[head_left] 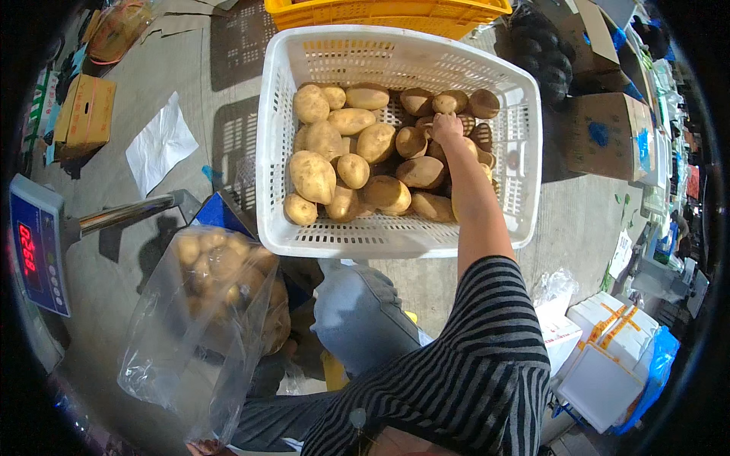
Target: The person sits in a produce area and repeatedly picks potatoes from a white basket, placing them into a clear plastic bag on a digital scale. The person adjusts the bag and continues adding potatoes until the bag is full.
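A white perforated plastic crate (399,251) stands before me with many loose potatoes (352,171) in it. My right hand (448,126) reaches down into its right side, fingers touching a potato (446,104); whether they grip one is hidden. At the lower left edge my left hand (206,447) holds the gathered mouth of a clear plastic bag (171,347). The bag lies towards me with more potatoes (217,256) in its far end. It rests at the platform of a scale with a lit red display (35,251).
Behind the crate is a yellow plastic crate (388,12). Cardboard boxes stand right (610,134) and left (85,111). White foam boxes (604,342) are stacked at lower right. White paper (161,145) lies on the concrete floor. A metal pole (128,214) supports the scale's display.
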{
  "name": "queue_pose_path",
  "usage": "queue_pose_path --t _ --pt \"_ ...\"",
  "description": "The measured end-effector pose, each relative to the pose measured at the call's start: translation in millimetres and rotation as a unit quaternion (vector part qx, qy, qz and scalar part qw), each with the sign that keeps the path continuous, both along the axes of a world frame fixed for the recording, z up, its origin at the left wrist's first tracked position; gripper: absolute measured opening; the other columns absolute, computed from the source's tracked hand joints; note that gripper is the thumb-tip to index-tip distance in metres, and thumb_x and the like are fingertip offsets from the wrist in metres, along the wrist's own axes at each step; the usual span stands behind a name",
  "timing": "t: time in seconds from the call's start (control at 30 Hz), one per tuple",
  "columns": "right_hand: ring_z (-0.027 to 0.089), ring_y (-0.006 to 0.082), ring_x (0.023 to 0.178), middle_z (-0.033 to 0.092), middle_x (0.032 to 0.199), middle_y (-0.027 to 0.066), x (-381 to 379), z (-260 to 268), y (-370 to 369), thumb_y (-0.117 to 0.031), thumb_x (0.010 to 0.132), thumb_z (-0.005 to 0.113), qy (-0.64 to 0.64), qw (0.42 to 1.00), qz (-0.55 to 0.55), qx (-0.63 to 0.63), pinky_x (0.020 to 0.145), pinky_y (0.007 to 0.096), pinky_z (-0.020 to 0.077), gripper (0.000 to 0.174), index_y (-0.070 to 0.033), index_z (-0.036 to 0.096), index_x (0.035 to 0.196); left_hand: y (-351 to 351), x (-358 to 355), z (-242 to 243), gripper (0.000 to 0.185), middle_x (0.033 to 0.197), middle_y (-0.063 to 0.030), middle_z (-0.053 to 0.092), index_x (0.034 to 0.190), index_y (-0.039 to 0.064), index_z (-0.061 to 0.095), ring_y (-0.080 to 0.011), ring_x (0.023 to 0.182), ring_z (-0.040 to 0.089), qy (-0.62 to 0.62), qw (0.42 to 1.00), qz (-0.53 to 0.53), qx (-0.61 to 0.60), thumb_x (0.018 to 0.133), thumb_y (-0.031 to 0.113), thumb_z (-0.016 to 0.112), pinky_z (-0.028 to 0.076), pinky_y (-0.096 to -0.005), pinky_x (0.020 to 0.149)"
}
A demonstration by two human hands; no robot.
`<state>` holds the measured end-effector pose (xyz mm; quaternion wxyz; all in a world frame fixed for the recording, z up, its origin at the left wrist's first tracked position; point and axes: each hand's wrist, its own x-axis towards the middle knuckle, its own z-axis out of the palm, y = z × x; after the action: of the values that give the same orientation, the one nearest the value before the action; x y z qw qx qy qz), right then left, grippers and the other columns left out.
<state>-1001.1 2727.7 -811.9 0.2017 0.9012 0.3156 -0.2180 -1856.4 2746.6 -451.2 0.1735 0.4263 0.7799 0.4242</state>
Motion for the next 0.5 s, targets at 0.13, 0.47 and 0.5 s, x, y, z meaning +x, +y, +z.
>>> queue_pose_path --t 0.13,0.47,0.5 --pt "0.052 0.0297 0.115 0.057 0.125 0.0087 -3.7 -25.7 33.5 -0.027 0.091 0.056 -0.002 0.975 0.048 -0.215 0.094 0.0456 0.0396 0.037 -0.009 0.058 0.123 -4.9 -6.7 -2.9 0.034 0.105 -0.0181 0.061 0.123 0.006 0.057 -0.0247 0.077 0.058 0.161 0.978 -0.132 0.026 0.100 0.024 0.039 0.050 -0.0364 0.064" --pt "0.047 0.0227 0.120 0.048 0.133 0.0067 4.7 -37.0 31.3 -0.033 0.091 0.055 0.055 0.984 -0.048 -0.162 0.094 0.0335 0.0428 0.048 -0.009 0.047 0.131 9.0 37.1 -11.2 0.021 0.082 -0.0082 0.064 0.095 0.004 0.070 -0.0173 0.064 0.057 0.213 0.968 0.032 0.131 0.093 0.017 0.053 0.049 -0.0311 0.056" --pt "0.047 0.0221 0.118 0.049 0.132 0.0064 1.2 -37.5 30.0 -0.032 0.091 0.055 0.029 0.987 -0.025 -0.156 0.093 0.0333 0.0436 0.045 -0.009 0.049 0.129 12.1 43.6 -13.0 0.021 0.082 -0.0082 0.065 0.095 0.004 0.070 -0.0175 0.064 0.058 0.244 0.958 0.054 0.141 0.093 0.017 0.054 0.049 -0.0314 0.057"
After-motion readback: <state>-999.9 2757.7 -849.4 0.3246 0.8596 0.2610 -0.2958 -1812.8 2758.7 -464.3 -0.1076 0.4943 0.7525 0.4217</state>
